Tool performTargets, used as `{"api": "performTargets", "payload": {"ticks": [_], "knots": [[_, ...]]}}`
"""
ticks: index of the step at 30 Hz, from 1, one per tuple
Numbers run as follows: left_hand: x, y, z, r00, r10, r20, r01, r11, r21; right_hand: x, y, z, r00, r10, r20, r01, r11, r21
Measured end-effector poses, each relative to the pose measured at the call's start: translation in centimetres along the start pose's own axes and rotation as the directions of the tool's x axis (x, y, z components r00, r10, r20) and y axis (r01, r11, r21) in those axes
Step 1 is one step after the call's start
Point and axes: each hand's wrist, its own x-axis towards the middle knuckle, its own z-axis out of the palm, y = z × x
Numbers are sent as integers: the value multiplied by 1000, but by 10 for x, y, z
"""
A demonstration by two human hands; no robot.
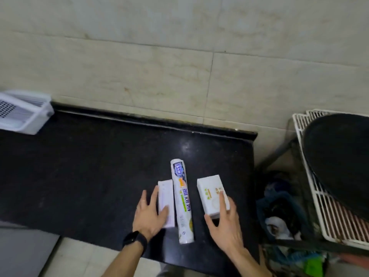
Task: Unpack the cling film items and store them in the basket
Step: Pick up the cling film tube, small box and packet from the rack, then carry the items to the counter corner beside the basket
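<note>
Nearest me, the left grip (148,213) lies with straight fingers against the narrow white box (165,192), thumb resting on top. The right grip (224,222) clasps the wider white box (209,190). Between the boxes I see the cling film roll (182,198) lying on the black tabletop (79,166); the white basket (22,112) sits at the far left.

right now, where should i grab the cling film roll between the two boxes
Probably the near end of the cling film roll, from above, gripped across its width. It lies flat, pointing away. The narrow box crowds its left side at mid-length, while the near end sticks out clear of it.
</note>
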Motion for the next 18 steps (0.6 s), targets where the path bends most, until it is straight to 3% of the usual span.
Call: {"api": "performTargets", "payload": {"ticks": [6,10,15,18], "knots": [[16,10,16,992,119,43,-120,992,27,-4,2,21,996,49,-80,-61,985,-163],[15,10,28,991,121,50,-119,992,-36,-2,0,26,987,105,-125,-130,968,-215],[15,10,34,990,138,2,-137,990,-43,-1,-8,24,981,180,-74,-195,919,-343],[13,9,31,991,135,19,-134,990,-50,-6,-31,18,979,131,-157,-181,914,-364]]}}
